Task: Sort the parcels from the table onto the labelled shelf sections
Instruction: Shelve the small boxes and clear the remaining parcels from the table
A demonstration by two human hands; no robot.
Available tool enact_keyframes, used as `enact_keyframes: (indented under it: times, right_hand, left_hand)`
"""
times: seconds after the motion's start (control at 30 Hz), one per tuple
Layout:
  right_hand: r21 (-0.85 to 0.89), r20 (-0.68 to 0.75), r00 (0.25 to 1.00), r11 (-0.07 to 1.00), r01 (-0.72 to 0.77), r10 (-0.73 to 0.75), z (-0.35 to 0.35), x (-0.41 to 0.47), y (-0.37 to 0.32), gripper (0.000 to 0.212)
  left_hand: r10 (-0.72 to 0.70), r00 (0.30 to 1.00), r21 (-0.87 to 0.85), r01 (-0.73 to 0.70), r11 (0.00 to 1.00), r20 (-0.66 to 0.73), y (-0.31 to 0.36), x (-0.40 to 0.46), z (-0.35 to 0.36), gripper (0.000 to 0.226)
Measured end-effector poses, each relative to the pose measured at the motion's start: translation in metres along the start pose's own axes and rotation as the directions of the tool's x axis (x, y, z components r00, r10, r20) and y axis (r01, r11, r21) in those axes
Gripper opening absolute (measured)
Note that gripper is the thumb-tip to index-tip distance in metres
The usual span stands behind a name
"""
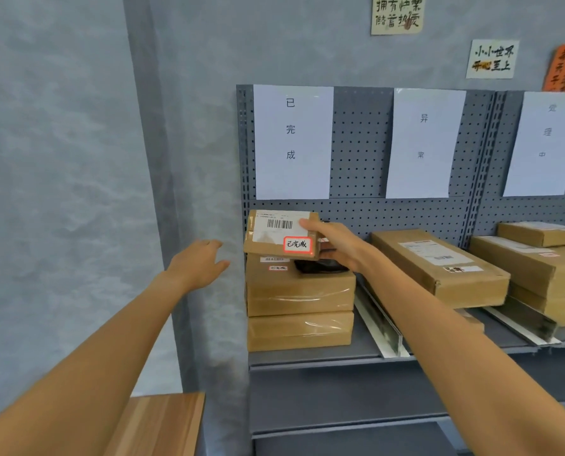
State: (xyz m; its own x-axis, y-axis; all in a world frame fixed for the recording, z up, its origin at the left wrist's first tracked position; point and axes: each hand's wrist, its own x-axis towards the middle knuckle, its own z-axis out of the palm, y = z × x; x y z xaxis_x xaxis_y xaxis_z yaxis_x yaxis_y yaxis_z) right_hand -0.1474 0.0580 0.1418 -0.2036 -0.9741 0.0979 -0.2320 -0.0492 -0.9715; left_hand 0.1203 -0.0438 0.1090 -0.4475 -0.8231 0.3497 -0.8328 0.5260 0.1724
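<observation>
Small parcel (281,234) gripped in the right hand (335,242) fingers above the stack (299,297) — left hand (198,263) loose, empty

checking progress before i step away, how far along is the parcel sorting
Done: two boxes are stacked in the leftmost section under its sign, and more boxes lie in the next sections. In hand: the right hand holds a small labelled parcel over that stack; the left hand is empty. Parcels left on the table aren't visible.
</observation>
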Motion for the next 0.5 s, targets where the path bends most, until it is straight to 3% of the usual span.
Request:
enact_keyframes:
  times: [0.27,0.5]
  right_hand:
    - [-0.039,0.075,0.997,0.999,0.029,-0.026,0.002,0.072,-0.002,0.031]
    - [-0.103,0.171,0.985,0.994,0.040,-0.022,-0.002,0.143,0.001,0.044]
  left_hand:
    - [-0.040,0.999,0.022,0.039,0.999,0.002,-0.027,0.054,0.012,0.058]
    - [-0.116,0.993,0.018,0.116,0.993,-0.004,-0.050,0.104,0.022,0.059]
